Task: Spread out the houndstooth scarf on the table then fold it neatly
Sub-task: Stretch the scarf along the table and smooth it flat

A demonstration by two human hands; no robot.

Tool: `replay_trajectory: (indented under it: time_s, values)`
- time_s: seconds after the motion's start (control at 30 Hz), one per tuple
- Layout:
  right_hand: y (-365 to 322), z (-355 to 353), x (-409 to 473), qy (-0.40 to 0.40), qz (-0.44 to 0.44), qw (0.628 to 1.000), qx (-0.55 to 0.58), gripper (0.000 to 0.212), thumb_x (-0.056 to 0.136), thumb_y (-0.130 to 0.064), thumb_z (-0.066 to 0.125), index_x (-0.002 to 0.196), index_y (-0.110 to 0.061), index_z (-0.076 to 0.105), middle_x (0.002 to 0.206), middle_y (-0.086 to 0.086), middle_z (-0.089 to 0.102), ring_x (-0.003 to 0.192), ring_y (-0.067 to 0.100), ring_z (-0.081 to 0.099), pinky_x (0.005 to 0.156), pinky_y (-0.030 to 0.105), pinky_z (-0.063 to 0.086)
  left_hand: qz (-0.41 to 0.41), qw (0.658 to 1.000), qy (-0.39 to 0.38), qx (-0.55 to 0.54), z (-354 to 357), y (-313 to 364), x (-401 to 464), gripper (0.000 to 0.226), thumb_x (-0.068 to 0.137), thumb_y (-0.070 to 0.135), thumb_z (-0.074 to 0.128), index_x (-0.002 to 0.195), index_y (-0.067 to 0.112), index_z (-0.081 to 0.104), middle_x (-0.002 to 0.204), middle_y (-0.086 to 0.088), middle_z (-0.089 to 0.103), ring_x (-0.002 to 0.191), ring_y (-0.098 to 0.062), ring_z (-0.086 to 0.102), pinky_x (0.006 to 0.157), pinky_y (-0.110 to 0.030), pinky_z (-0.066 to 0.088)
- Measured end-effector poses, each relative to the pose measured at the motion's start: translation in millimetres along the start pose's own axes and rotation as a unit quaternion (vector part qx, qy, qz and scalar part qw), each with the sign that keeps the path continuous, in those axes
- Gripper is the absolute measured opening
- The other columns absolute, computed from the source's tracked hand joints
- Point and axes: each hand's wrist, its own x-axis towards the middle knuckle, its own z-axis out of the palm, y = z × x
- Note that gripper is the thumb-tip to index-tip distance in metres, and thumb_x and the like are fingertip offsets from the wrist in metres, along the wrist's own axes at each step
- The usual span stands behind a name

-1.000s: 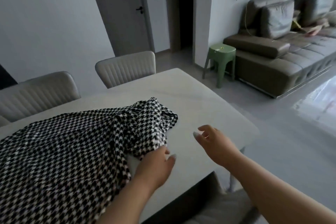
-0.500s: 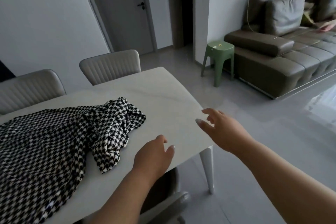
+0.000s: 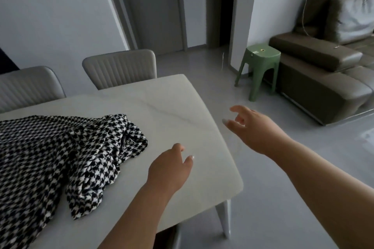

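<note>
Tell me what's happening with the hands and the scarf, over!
Left hand open over the white marble table, right hand open past its edge. Black-and-white houndstooth scarf bunched, not yet spread. Nothing in the way.

You have a single view, worn on your head, looking forward and steeply down across the pale surface (image 3: 162,107), which fills the lower left of the frame. It sits close: both forearms enter from the bottom edge. Being wide-angle, it also takes in the door (image 3: 155,6) at upper centre, chairs (image 3: 119,68) at the left, and the sofa (image 3: 323,62) at upper right.
</note>
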Motion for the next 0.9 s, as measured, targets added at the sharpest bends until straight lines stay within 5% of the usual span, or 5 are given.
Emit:
replay_trajectory:
  time_s: [0.53,0.9]
  values:
    - [17,19,171,-0.122,-0.122,0.984,0.040,0.067,0.086,-0.069,0.037,0.141,-0.032,0.033,0.115,-0.003,0.061,0.103,0.018,0.059,0.086,0.032,0.046,-0.149,0.987,0.062,-0.014,-7,23,94,0.051,0.095,0.050,0.041,0.139,0.023,0.039,0.122,0.002,0.063,0.113,-0.015,0.058,0.089,-0.029,0.047]
    - [47,7,317,-0.252,-0.256,0.933,0.026,0.060,0.088,-0.065,0.038,0.136,-0.030,0.041,0.113,-0.004,0.062,0.099,0.013,0.058,0.086,0.027,0.043,-0.334,0.931,0.138,-0.054,25,88,176,0.052,0.094,0.051,0.042,0.137,0.022,0.040,0.115,0.004,0.066,0.110,-0.013,0.060,0.090,-0.029,0.047]
